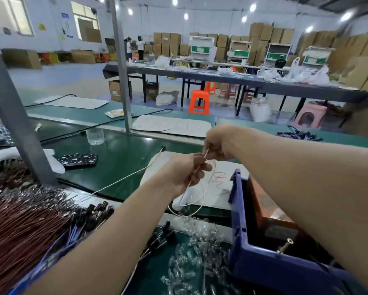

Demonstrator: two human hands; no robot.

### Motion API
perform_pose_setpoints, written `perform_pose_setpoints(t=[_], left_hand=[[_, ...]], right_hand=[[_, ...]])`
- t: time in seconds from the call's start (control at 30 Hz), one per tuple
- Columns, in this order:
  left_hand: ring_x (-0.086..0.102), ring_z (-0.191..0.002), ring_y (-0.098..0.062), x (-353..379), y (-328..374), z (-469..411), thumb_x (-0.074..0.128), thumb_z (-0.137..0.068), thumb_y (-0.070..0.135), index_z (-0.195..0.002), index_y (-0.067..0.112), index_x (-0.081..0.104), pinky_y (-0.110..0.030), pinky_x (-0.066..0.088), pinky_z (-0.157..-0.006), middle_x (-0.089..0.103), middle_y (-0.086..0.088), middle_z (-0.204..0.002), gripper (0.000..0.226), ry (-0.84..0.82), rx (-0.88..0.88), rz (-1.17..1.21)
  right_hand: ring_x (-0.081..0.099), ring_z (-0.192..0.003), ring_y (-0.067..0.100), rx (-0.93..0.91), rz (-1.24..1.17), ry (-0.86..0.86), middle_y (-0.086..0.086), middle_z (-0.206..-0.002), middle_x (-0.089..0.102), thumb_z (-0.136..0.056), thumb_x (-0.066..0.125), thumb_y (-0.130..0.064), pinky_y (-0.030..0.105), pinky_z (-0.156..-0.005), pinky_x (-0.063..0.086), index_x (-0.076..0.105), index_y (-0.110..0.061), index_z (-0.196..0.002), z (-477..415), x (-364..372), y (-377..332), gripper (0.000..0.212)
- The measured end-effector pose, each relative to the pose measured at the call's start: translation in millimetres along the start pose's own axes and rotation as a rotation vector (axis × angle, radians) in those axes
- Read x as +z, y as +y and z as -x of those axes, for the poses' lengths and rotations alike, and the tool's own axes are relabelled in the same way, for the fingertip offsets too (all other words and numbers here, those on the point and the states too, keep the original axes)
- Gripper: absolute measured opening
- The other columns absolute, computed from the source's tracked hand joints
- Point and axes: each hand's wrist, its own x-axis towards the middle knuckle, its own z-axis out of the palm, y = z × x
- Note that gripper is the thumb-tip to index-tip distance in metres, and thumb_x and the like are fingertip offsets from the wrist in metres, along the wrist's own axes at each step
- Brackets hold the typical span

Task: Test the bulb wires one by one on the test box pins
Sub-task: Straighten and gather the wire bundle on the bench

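The bulbs [191, 252] look clear and glossy, the bin [238, 211] smooth blue plastic, the bench mat [119, 167] matt.

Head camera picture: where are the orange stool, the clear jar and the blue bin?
orange stool [199, 95]: head view, on its upper part, just below the seat.
clear jar [95, 136]: head view, on the middle of its side wall.
blue bin [239, 209]: head view, on its left outer wall.

Workbench mat [119, 167] dark green; bin [240, 220] blue. Wire bundle [19, 226] reddish-brown. Stool [199, 102] orange; held wire [123, 179] white.
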Motion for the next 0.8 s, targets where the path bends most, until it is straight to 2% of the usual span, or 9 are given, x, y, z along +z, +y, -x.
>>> perform_pose_setpoints(t=[0.13, 0.23, 0.3, 0.37, 0.4, 0.5, 0.57, 0.67, 0.8], left_hand=[[0.049, -0.040, -0.008, -10, -33, 2, 0.045, -0.104, 0.004, -0.101, 0.001, 0.068, -0.016, 0.035, -0.038, 0.068, -0.004, -0.062, 0.024, 0.078, -0.071, -0.161], [0.058, -0.044, -0.013, -13, -49, 11, 0.055, -0.102, 0.010, -0.092, 0.007, 0.073, -0.021, 0.043, -0.042, 0.075, -0.005, -0.066, 0.021, 0.099, -0.031, -0.474], [0.066, -0.049, -0.014, -17, -54, 16, 0.057, -0.100, 0.016, -0.085, 0.012, 0.076, -0.023, 0.049, -0.047, 0.076, -0.004, -0.067, 0.024, 0.108, 0.036, -0.709], [0.072, -0.064, -0.019, -19, -56, 21, 0.056, -0.100, 0.025, -0.084, 0.015, 0.075, -0.029, 0.056, -0.059, 0.075, -0.002, -0.072, 0.027, 0.164, 0.130, -0.966], [0.071, -0.070, -0.022, -19, -57, 24, 0.055, -0.100, 0.032, -0.087, 0.018, 0.074, -0.030, 0.055, -0.063, 0.075, 0.000, -0.076, 0.027, 0.220, 0.192, -1.106], [0.066, -0.073, -0.022, -16, -62, 34, 0.046, -0.101, 0.049, -0.096, 0.029, 0.071, -0.030, 0.041, -0.060, 0.072, 0.006, -0.080, 0.032, 0.446, 0.427, -1.402], [0.059, -0.064, -0.020, -15, -64, 38, 0.046, -0.100, 0.053, -0.094, 0.032, 0.072, -0.030, 0.034, -0.057, 0.071, 0.006, -0.074, 0.034, 0.545, 0.532, -1.434], [0.048, -0.057, -0.015, -13, -66, 47, 0.047, -0.096, 0.053, -0.091, 0.035, 0.074, -0.027, 0.034, -0.055, 0.070, 0.009, -0.069, 0.034, 0.591, 0.606, -1.341], [0.062, -0.060, 0.005, -24, -57, 62, 0.060, -0.086, 0.051, -0.086, 0.037, 0.079, -0.008, 0.041, -0.054, 0.071, 0.025, -0.068, 0.024, 0.425, 0.563, -0.726]], right_hand=[[0.052, -0.046, 0.019, 0.084, 0.301, -0.023, 0.011, -0.035, 0.053, -0.107, 0.038, 0.003, 0.024, -0.035, 0.038, 0.051, 0.004, -0.072, -29, 5, 14, 0.037], [0.053, -0.056, 0.019, 0.059, 0.448, 0.015, 0.014, -0.057, 0.065, -0.107, 0.041, -0.001, 0.027, -0.053, 0.045, 0.059, 0.006, -0.075, -49, 11, 20, 0.038], [0.059, -0.057, 0.017, -0.009, 0.544, 0.097, 0.012, -0.080, 0.073, -0.105, 0.047, -0.004, 0.029, -0.067, 0.053, 0.068, 0.001, -0.084, -57, 12, 20, 0.030], [0.065, -0.061, 0.019, -0.056, 0.681, 0.190, 0.007, -0.084, 0.072, -0.098, 0.049, -0.007, 0.030, -0.067, 0.054, 0.065, -0.003, -0.086, -63, 10, 21, 0.020], [0.066, -0.072, 0.023, -0.076, 0.739, 0.231, 0.005, -0.088, 0.069, -0.093, 0.050, -0.011, 0.031, -0.069, 0.051, 0.061, -0.005, -0.091, -63, 11, 22, 0.013], [0.059, -0.090, 0.027, -0.139, 0.962, 0.353, 0.002, -0.099, 0.058, -0.084, 0.051, -0.019, 0.037, -0.074, 0.044, 0.055, -0.017, -0.104, -61, 22, 23, 0.021], [0.056, -0.089, 0.027, -0.258, 1.123, 0.407, 0.000, -0.093, 0.053, -0.084, 0.052, -0.019, 0.038, -0.076, 0.039, 0.052, -0.021, -0.103, -56, 28, 17, 0.018], [0.051, -0.083, 0.026, -0.364, 1.111, 0.390, 0.000, -0.081, 0.042, -0.084, 0.051, -0.018, 0.037, -0.076, 0.039, 0.049, -0.019, -0.098, -36, 31, 5, 0.014], [0.049, -0.070, 0.022, -0.426, 1.056, 0.318, 0.001, -0.080, 0.044, -0.086, 0.049, -0.019, 0.036, -0.070, 0.040, 0.048, -0.016, -0.085, 16, 35, -6, 0.004]])
